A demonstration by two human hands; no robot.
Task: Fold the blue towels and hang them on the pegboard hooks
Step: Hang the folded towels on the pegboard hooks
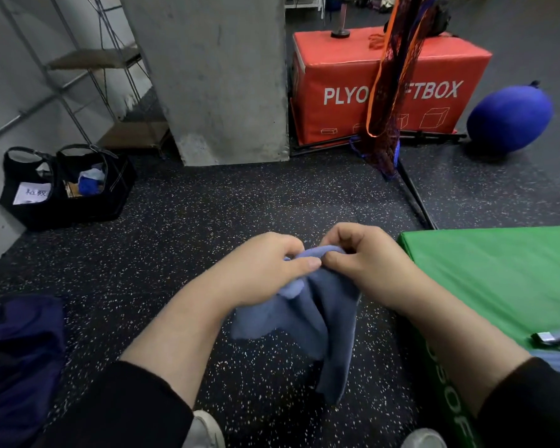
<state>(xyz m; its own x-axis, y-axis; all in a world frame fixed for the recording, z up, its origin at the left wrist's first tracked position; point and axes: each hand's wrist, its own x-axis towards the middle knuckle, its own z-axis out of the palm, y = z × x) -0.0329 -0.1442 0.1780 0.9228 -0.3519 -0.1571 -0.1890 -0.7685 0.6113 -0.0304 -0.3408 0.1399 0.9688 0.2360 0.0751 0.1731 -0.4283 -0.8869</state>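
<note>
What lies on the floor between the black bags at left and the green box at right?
In the head view, only bare speckled floor separates the black bags from the green box.

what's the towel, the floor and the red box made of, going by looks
Towel: soft matte cloth, likely fleece or microfibre; it hangs in limp folds from both hands, with a fuzzy surface.
Floor: looks like rubber gym flooring; matte black with fine pale flecks.
Red box: probably foam under a vinyl cover; smooth with slight sheen, rounded edges, printed white lettering. The filling is a guess.
</note>
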